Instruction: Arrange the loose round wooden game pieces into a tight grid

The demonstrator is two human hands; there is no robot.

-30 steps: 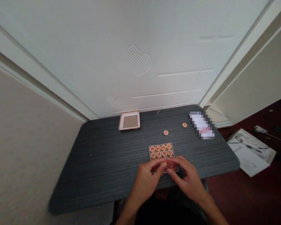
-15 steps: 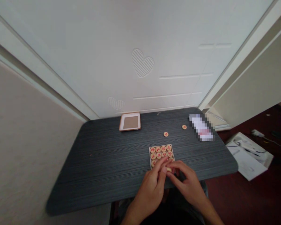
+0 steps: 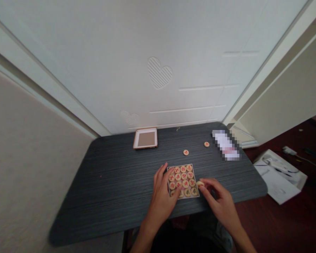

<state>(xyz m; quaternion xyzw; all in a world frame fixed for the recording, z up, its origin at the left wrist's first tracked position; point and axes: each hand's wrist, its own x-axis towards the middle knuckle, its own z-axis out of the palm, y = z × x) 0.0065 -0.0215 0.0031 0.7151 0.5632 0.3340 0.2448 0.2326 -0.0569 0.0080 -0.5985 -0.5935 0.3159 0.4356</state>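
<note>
Xiangqi pieces (image 3: 185,183), pale discs with red or dark characters, lie in rows in a shallow square box (image 3: 196,180) near the table's front edge. My left hand (image 3: 163,191) rests over the box's left side, fingers apart, its thumb over the lower pieces and fingertips at the upper left corner. It covers some pieces there. Just right of the box, my right hand (image 3: 218,198) pinches one xiangqi piece (image 3: 199,184) between thumb and fingers. Two loose pieces lie farther back, a nearer piece (image 3: 185,152) and a farther piece (image 3: 206,144).
A framed lid-like tray (image 3: 145,138) sits at the back of the dark table (image 3: 116,175), against the white panel (image 3: 195,70). At the right edge lies a blurred-out item (image 3: 226,146). A white open box (image 3: 281,175) with cables stands on the floor.
My hands have parted from over the box. The left has moved to its left side, while the right has carried a piece to the right. More of the box's pieces now show.
</note>
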